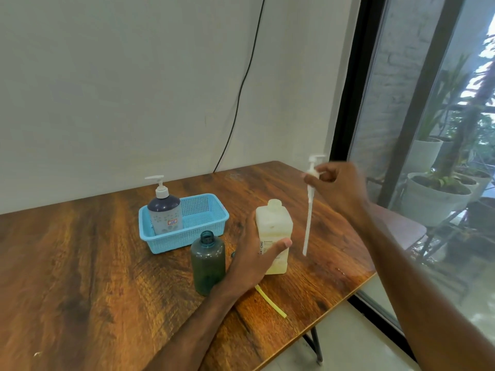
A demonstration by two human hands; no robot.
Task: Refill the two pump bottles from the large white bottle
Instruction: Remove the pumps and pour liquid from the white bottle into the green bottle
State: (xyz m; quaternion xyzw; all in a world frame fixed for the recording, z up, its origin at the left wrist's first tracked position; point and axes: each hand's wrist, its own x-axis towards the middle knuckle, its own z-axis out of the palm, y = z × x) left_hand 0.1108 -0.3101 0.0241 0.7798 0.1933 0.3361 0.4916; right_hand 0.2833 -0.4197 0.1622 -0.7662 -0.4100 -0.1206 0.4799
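The large white bottle (273, 231) stands uncapped near the table's right side, and my left hand (254, 259) wraps around its lower half. My right hand (338, 187) holds a white pump head with its long dip tube (308, 215) in the air, just right of the bottle's mouth, the tube hanging down. A dark green translucent bottle (207, 262) stands open, without a pump, to the left of my left hand. A dark blue pump bottle (164, 210) with its white pump on sits in the left end of a light blue basket (206, 228).
The wooden table (80, 263) ends close to the right of the white bottle. A yellow strip (270, 302) lies on the table near the front edge. A wall with a black cable (242, 84) is behind, a glass window (428, 129) to the right.
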